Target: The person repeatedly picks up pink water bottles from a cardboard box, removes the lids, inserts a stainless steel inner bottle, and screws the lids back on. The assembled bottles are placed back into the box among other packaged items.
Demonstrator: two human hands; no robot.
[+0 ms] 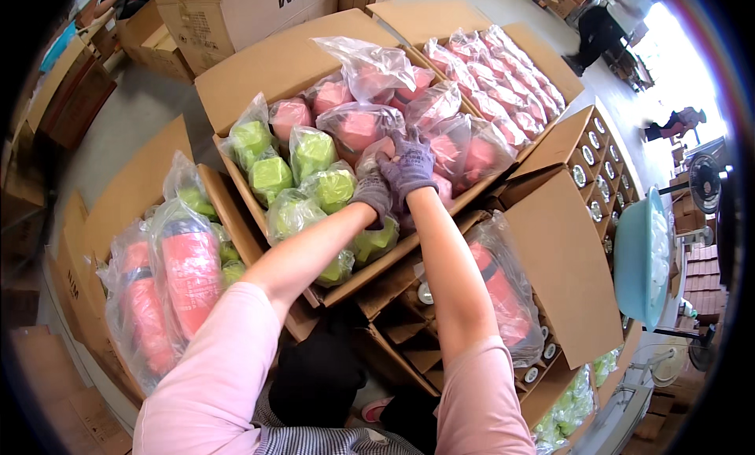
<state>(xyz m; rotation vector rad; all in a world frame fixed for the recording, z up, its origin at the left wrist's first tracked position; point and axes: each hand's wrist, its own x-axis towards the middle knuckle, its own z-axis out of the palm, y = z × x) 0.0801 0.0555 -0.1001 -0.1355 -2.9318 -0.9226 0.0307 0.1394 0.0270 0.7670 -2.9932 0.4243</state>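
Both my hands wear grey-purple gloves and reach into an open cardboard box [354, 291] packed with bagged chunky hex-ended pieces. My left hand [373, 194] is curled against a pink hex piece [384, 150] in clear plastic, its fingertips partly hidden. Beside and touching it, my right hand [414, 162] lies with fingers stretched out over the plastic bags. Bagged green hex pieces [312, 154] fill the box's near left side. More pink pieces [358, 129] in clear bags sit at its far and right sides.
An adjoining box holds rows of wrapped pink items [495, 81]. Two bagged pink rolls [191, 270] rest on a box at left; another bagged pink roll [501, 294] lies at right. Divided cartons [560, 144], a teal tub [638, 258], a fan [704, 184] and stacked cartons [236, 18] stand around.
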